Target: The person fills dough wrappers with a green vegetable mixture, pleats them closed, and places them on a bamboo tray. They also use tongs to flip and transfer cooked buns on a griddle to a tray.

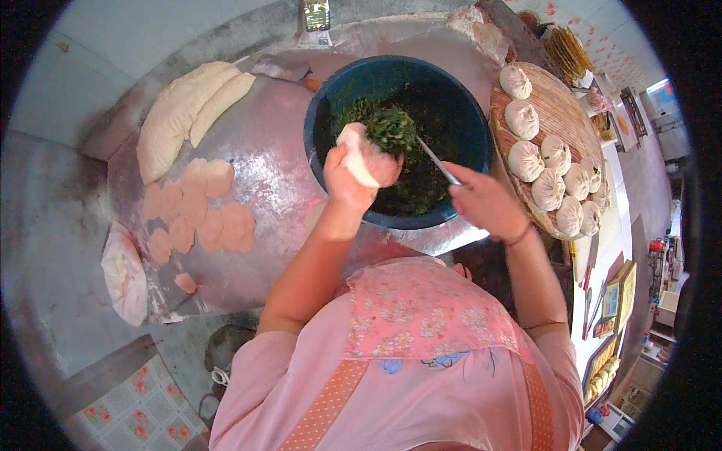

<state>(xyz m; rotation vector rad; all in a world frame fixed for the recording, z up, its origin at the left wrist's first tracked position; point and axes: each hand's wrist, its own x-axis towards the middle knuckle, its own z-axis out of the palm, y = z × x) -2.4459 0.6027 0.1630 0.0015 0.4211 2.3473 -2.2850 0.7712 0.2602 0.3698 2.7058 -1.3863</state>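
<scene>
My left hand (351, 183) cups a round dough wrapper (355, 147) above the large dark basin (397, 221). A clump of chopped green filling (391, 129) rises at the wrapper's far side; whether it touches the dough I cannot tell. My right hand (489, 200) grips the metal handle of a utensil (437, 159) that slants towards that clump. The utensil's working end is hidden by the greens. More dark green filling (445, 121) lies in the basin below both hands.
On the left of the metal worktop (282, 163) lie a long dough slab (183, 113) and several flat wrappers (194, 206). A round woven tray (569, 110) with several pleated buns (524, 160) stands right of the basin. A phone (316, 15) leans at the back edge.
</scene>
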